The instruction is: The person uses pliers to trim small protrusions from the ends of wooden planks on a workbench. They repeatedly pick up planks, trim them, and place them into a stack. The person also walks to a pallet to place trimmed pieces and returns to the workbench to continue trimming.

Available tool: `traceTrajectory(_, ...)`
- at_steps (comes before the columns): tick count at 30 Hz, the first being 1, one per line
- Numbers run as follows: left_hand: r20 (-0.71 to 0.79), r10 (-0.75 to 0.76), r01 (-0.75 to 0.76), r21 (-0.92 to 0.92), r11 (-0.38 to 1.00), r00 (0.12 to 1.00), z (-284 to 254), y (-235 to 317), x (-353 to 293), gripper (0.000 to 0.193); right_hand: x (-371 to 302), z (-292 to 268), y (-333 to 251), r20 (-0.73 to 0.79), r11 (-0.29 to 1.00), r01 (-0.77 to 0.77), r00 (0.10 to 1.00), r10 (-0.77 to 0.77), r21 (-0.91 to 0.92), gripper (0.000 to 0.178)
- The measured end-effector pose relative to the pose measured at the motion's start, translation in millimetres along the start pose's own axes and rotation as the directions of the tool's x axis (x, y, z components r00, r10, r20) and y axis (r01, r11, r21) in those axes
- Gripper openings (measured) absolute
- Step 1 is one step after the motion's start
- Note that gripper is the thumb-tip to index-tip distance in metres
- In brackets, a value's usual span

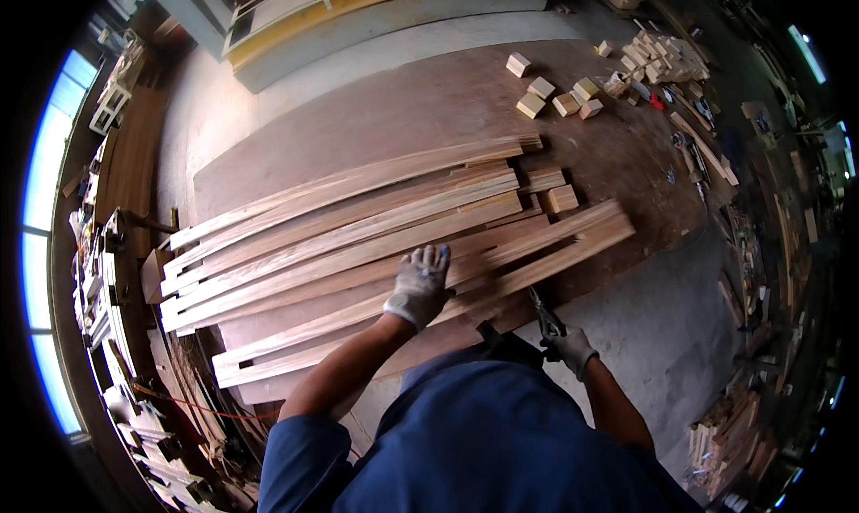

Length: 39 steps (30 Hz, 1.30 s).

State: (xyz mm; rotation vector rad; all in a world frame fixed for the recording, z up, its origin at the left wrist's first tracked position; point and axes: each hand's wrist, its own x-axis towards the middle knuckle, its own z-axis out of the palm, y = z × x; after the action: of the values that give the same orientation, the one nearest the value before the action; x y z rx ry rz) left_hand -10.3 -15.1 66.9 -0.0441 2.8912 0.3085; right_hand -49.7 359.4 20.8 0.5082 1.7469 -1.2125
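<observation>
And there was the left hand (420, 285), gloved, palm down over the nearest pair of slats (601, 236), fingers extended and pinching nothing; how hard it pressed, you couldn't tell. Over on the right, the other gloved hand (573, 347) had its fingers wrapped round a dark hand tool (548, 321), its slim tip up near the pair's close edge. That pair ran out to both sides of the left hand, its right end blurred. The sound play, it seemed, was a flat, firm left palm, well clear of the tip, and the slats settled before the tool came any closer. Beyond the left fingers lay more slats (376, 231), and ahead of the right hand a wooden block (562, 198), best kept from snagging the pair's end.
</observation>
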Motion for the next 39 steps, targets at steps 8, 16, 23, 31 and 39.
traceTrajectory(8,-0.273,-0.085,0.022,-0.226,0.974,0.958,41.6,-16.7,-42.0,0.052,-8.4,-4.2,20.1,-0.016,0.992,-0.035,0.999,0.037,0.121,0.020)
traceTrajectory(16,-0.141,0.023,-0.053,-0.208,0.977,0.990,83.5,-3.1,-68.8,0.056,-9.0,-2.8,27.2,-0.050,0.993,-0.004,0.999,0.010,0.120,0.018)
traceTrajectory(23,0.025,0.013,-0.008,-0.166,0.986,1.000,89.8,10.9,-60.6,0.067,-13.1,2.0,42.2,-0.068,0.988,0.017,0.998,-0.007,0.155,0.017)
traceTrajectory(31,-0.027,0.069,-0.073,-0.210,0.975,0.997,93.4,10.8,-48.2,0.057,-30.5,10.8,65.8,-0.131,0.956,-0.026,0.989,0.067,0.292,0.028)
traceTrajectory(39,-0.057,0.070,-0.084,-0.290,0.953,0.996,98.2,15.2,-48.7,0.036,-28.1,-5.1,113.1,-0.154,0.973,-0.016,0.987,0.052,0.228,0.031)
